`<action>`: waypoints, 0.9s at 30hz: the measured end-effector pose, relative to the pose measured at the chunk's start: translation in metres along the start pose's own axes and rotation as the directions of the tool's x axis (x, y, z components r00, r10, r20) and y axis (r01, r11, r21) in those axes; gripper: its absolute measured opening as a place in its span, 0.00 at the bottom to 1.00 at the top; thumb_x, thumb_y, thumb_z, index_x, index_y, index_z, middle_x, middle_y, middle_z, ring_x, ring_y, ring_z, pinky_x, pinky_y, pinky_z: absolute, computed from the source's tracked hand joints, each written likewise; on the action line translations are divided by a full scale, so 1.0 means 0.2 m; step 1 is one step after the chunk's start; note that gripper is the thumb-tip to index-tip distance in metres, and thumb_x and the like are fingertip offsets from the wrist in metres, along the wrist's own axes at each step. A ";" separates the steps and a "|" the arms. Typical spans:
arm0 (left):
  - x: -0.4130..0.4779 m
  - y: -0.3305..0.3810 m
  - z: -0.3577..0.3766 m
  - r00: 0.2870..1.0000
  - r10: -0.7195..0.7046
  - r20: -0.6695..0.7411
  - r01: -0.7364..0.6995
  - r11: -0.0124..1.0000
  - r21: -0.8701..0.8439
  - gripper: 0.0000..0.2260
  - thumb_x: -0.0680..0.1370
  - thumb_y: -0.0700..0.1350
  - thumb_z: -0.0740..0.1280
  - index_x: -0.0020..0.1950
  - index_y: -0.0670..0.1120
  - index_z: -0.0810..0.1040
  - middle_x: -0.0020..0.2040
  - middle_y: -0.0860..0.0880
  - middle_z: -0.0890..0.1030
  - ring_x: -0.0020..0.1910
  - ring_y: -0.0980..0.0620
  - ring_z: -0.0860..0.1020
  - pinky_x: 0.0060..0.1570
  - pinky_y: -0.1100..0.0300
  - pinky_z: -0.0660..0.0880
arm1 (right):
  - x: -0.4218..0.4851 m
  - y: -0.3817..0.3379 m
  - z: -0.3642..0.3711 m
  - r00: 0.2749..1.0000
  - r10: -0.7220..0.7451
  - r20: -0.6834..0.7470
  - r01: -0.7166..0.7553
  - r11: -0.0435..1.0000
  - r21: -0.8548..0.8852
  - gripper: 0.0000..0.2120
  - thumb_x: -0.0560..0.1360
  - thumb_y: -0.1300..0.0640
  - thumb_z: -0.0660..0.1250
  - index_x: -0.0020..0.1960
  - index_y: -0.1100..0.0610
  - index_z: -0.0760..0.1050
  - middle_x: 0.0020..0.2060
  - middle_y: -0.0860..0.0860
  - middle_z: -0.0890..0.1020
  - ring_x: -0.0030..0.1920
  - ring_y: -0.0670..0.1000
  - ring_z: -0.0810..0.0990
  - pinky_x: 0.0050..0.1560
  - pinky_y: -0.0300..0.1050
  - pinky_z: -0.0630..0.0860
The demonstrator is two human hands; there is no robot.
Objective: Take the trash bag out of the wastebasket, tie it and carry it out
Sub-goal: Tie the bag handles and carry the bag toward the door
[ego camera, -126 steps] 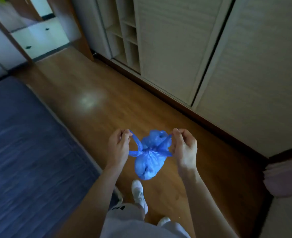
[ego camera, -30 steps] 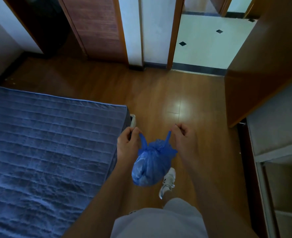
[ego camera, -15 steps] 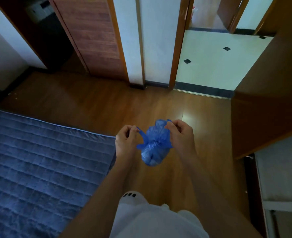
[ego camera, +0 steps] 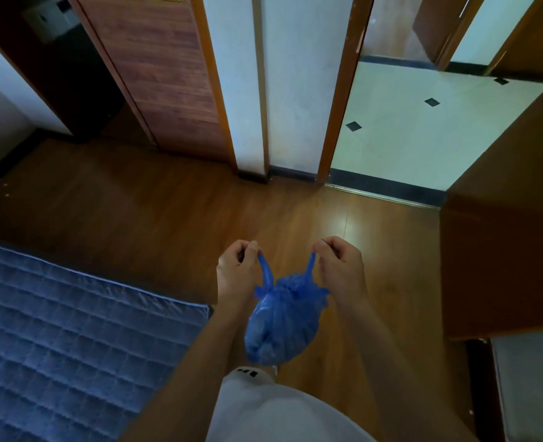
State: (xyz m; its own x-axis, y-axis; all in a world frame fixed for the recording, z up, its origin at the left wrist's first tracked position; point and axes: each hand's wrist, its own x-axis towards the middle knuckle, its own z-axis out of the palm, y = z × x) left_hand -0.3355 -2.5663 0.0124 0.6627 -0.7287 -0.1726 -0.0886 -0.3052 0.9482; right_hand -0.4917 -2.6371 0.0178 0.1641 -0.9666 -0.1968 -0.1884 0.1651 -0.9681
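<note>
A small blue trash bag (ego camera: pixel 281 323) hangs in front of me, bunched and gathered at its neck, with two thin blue ends sticking up from it. My left hand (ego camera: pixel 236 269) pinches the left end and my right hand (ego camera: pixel 340 266) pinches the right end. The two ends are pulled up and apart. The bag hangs above the wooden floor, in front of my legs. No wastebasket is in view.
A bed with a blue quilted cover (ego camera: pixel 66 339) fills the lower left. An open doorway (ego camera: pixel 423 132) to a white tiled floor lies ahead on the right. A wooden door panel (ego camera: pixel 503 234) stands on the right, a dark wooden door (ego camera: pixel 155 74) ahead on the left.
I have moved nearer to the doorway. My hands were close together at the bag's neck half a second ago and are now spread apart, each pulling one end upward.
</note>
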 end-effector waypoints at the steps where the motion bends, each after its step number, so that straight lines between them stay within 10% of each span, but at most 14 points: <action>1: 0.09 0.02 0.01 1.000 -0.010 0.010 0.010 1.000 -0.004 0.13 0.82 0.45 0.63 0.40 0.43 0.79 0.24 0.56 0.71 0.23 0.58 0.66 0.28 0.61 0.63 | 0.09 -0.03 0.04 1.000 0.011 -0.003 -0.011 1.000 -0.011 0.12 0.78 0.57 0.67 0.39 0.63 0.78 0.26 0.49 0.72 0.27 0.48 0.69 0.31 0.45 0.67; 10: 0.92 0.25 0.11 0.996 0.004 0.084 -0.002 1.000 -0.025 0.12 0.81 0.43 0.63 0.37 0.46 0.77 0.29 0.55 0.74 0.29 0.57 0.70 0.30 0.64 0.68 | 0.88 -0.30 0.36 0.999 0.000 -0.053 0.000 1.000 0.000 0.10 0.78 0.57 0.67 0.40 0.60 0.80 0.24 0.43 0.76 0.27 0.40 0.73 0.29 0.34 0.70; 18: 1.40 0.32 0.21 0.997 0.020 0.072 -0.017 0.999 -0.044 0.11 0.79 0.42 0.62 0.39 0.41 0.76 0.35 0.38 0.76 0.34 0.46 0.72 0.38 0.44 0.74 | 1.31 -0.38 0.46 0.996 0.023 -0.084 -0.017 0.998 0.067 0.10 0.80 0.59 0.65 0.42 0.62 0.78 0.21 0.43 0.73 0.22 0.41 0.69 0.24 0.33 0.67; 27: 1.94 0.39 0.46 0.998 -0.045 0.037 0.046 0.999 -0.013 0.11 0.80 0.46 0.63 0.39 0.49 0.78 0.29 0.56 0.76 0.29 0.61 0.72 0.33 0.60 0.70 | 1.91 -0.45 0.51 0.998 0.060 -0.037 -0.058 0.997 0.042 0.10 0.81 0.55 0.65 0.42 0.55 0.80 0.23 0.44 0.74 0.24 0.40 0.71 0.25 0.34 0.68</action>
State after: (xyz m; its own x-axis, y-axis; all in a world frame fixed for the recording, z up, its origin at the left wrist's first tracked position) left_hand -0.1533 -2.9288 -0.0041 0.6377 -0.7366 -0.2254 -0.0485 -0.3304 0.9426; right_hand -0.3131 -3.0002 0.0135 0.1161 -0.9616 -0.2485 -0.1568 0.2293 -0.9606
